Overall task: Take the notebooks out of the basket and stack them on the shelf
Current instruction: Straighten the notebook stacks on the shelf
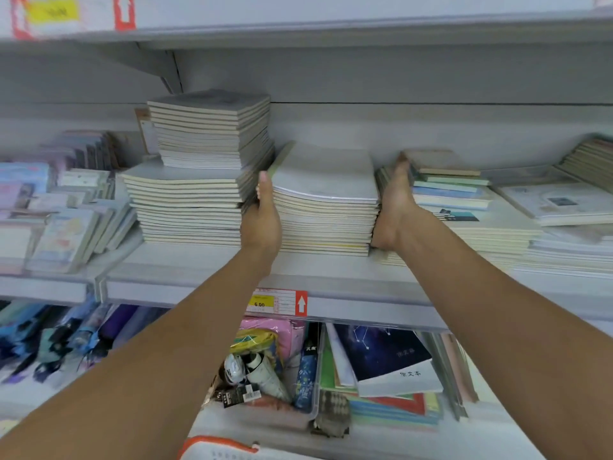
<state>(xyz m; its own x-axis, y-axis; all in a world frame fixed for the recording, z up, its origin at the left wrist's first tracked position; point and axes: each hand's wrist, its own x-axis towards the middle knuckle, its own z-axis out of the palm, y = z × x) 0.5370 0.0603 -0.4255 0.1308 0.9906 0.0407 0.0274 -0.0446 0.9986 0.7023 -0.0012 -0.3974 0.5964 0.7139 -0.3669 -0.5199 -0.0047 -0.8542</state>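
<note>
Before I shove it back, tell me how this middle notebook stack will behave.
The middle notebook stack is probably heavy, being many notebooks deep. Its top cover bows upward, so single books seem floppy. Loose layers may shear unless the left hand and right hand press both sides.

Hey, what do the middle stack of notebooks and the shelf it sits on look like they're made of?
Middle stack of notebooks: paper, most likely. Thin cream page edges show in layers, and the pale grey top cover looks matte and bends at one corner like soft card.

Shelf: probably painted metal. It is a smooth, even light grey board with a thin, straight front lip; the look alone cannot confirm it.
</note>
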